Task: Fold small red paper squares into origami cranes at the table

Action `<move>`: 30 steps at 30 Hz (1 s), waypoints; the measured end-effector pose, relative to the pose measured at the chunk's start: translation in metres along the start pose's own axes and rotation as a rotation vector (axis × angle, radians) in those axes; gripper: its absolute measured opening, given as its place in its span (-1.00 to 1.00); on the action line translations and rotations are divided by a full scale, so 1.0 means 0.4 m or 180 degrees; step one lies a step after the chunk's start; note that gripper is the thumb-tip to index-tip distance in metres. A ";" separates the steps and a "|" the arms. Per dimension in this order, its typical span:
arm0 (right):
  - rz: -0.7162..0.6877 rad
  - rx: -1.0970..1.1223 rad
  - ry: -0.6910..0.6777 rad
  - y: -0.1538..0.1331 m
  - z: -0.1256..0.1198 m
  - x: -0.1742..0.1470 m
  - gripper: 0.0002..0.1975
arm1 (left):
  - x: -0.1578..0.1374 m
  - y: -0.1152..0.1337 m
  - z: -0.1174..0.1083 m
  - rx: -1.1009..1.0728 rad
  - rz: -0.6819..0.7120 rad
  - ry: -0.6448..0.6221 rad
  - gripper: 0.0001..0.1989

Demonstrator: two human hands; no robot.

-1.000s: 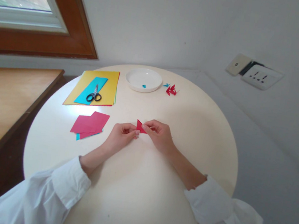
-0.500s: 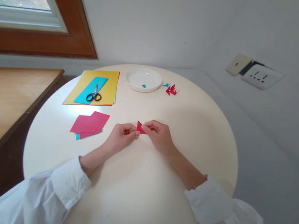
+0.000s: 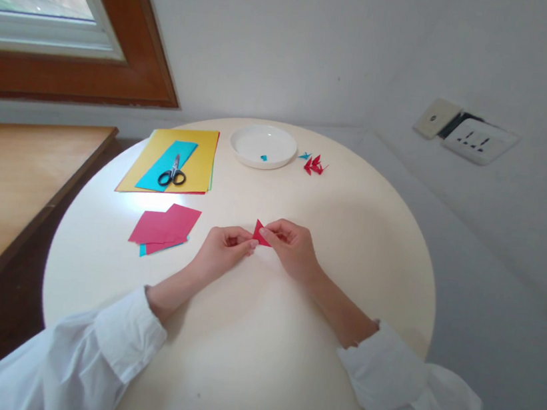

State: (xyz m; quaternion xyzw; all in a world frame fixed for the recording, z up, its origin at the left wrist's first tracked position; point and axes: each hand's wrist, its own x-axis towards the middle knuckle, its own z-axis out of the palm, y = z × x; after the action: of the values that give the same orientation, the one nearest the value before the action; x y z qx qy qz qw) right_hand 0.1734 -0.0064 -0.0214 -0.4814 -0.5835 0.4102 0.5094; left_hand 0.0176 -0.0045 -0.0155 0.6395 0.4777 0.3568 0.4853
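Between my hands is a small folded piece of red paper (image 3: pixel 258 234), its pointed tip facing up and away from me. My left hand (image 3: pixel 225 251) pinches its lower left corner between thumb and fingers. On the other side my right hand (image 3: pixel 292 248) grips the right part, with the thumb lying over the front. The fingers cover much of the paper, so its full shape is hidden. Left of my hands lie several red paper squares (image 3: pixel 162 227), overlapping, with a bit of blue paper (image 3: pixel 143 250) showing underneath.
Scissors with black handles (image 3: pixel 172 177) rest on a blue strip (image 3: pixel 157 166) atop yellow sheets (image 3: pixel 203 155). A white plate (image 3: pixel 239 155) holds a tiny blue paper piece (image 3: pixel 263 158). Beside it are red folded cranes (image 3: pixel 315 165) and a small blue one (image 3: pixel 305 156). The round table (image 3: pixel 244 349) meets the wall.
The red paper's tip has tilted slightly to the right between my fingers. Both hands keep their hold and have barely moved.
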 end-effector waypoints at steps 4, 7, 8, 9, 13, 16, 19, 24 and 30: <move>0.0087 0.0076 0.0168 0.002 -0.002 0.002 -0.84 | -0.002 0.009 0.001 -0.0082 -0.0129 0.0057 -0.75; 0.0098 0.0091 0.0160 0.002 -0.003 0.003 -0.83 | -0.002 0.012 0.002 -0.0143 -0.0169 0.0088 -0.75; 0.0099 0.0105 0.0151 0.001 -0.004 0.003 -0.83 | -0.002 0.012 0.002 -0.0168 -0.0173 0.0098 -0.74; 0.0101 0.0120 0.0146 0.001 -0.003 0.003 -0.83 | -0.002 0.012 0.002 -0.0196 -0.0174 0.0103 -0.74; 0.0100 0.0111 0.0165 0.001 -0.003 0.003 -0.83 | -0.003 0.010 0.003 -0.0322 -0.0174 0.0116 -0.74; 0.0101 0.0079 0.0179 0.000 -0.004 0.003 -0.84 | -0.003 0.006 0.004 -0.0413 -0.0185 0.0161 -0.75; 0.0115 0.0079 0.0179 0.000 -0.004 0.003 -0.86 | -0.003 0.005 0.004 -0.0461 -0.0174 0.0202 -0.77; 0.0143 0.0113 0.0172 0.001 -0.003 0.004 -0.88 | -0.004 0.009 0.004 -0.0473 -0.0174 0.0220 -0.79; 0.0215 0.0250 0.0188 0.006 -0.003 0.005 -0.88 | -0.005 0.017 0.005 -0.0509 -0.0200 0.0236 -0.82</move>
State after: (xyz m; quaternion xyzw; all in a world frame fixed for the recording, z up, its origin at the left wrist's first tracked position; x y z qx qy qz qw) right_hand 0.1750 -0.0039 -0.0231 -0.4924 -0.5351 0.4354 0.5307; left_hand 0.0206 -0.0076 -0.0096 0.5697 0.4852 0.4019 0.5277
